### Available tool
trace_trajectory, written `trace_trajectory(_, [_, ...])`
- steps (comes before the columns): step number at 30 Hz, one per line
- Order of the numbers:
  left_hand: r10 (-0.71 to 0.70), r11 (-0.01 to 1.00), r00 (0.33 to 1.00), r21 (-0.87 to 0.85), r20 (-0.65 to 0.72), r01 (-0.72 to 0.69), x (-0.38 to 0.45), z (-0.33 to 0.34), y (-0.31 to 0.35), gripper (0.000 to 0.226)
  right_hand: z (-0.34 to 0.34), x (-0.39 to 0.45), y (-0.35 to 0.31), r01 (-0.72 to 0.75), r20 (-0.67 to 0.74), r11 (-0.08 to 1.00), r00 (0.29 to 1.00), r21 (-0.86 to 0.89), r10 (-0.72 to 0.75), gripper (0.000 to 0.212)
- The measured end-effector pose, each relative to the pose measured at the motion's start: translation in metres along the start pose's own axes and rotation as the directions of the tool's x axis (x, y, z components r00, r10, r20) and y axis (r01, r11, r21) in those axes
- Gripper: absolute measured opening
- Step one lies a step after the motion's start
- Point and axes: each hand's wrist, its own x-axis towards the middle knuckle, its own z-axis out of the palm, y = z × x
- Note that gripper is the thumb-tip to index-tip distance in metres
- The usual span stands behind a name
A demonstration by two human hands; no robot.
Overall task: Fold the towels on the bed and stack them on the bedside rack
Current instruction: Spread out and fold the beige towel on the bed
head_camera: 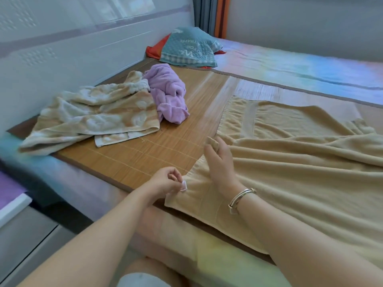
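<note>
We see a tan towel spread rumpled over the bamboo mat, its near corner hanging just past the mat's front edge. Our left hand is pinched together on a small pale tag at that towel's near left edge. Our right hand rests palm down on the towel just beyond the left hand, fingers loosely curled around a fold of the towel's left edge; we cannot tell whether it truly grips. A silver bangle circles the right wrist.

Farther back on the mat, to the left of the tan towel and well apart from it, lie a crumpled beige patterned towel and a bunched lilac towel, touching each other. Beyond the mat's far edge sits a teal pillow.
</note>
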Motion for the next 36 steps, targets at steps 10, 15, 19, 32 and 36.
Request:
trace_trajectory(10, [-0.201,0.963,0.979,-0.175,0.041,0.205,-0.003,-0.011,-0.006,0.036,0.022,-0.048,0.040,-0.256,0.463,0.917,0.801,-0.307,0.379,0.007])
trace_trajectory(15, [-0.139,0.990,0.990,-0.016,0.018,0.139,-0.010,-0.003,-0.002,0.015,0.009,-0.050,0.032,-0.273,0.405,0.918,0.834,-0.288,0.375,0.021])
trace_trajectory(19, [-0.138,0.987,0.990,0.083,-0.039,0.141,-0.011,0.000,0.000,0.015,-0.009,-0.042,0.033,-0.113,0.223,0.875,0.944,-0.471,0.242,0.020])
trace_trajectory(32, [-0.151,0.979,0.981,0.119,-0.123,0.166,-0.011,-0.006,-0.002,0.015,-0.042,-0.065,0.041,0.519,0.611,0.481,0.791,-0.706,0.043,0.012])
trace_trajectory(36, [-0.128,0.960,0.981,0.228,-0.147,0.159,-0.017,-0.014,0.000,0.014,-0.043,-0.071,0.025,0.321,0.541,0.751,0.839,-0.576,0.057,0.016])
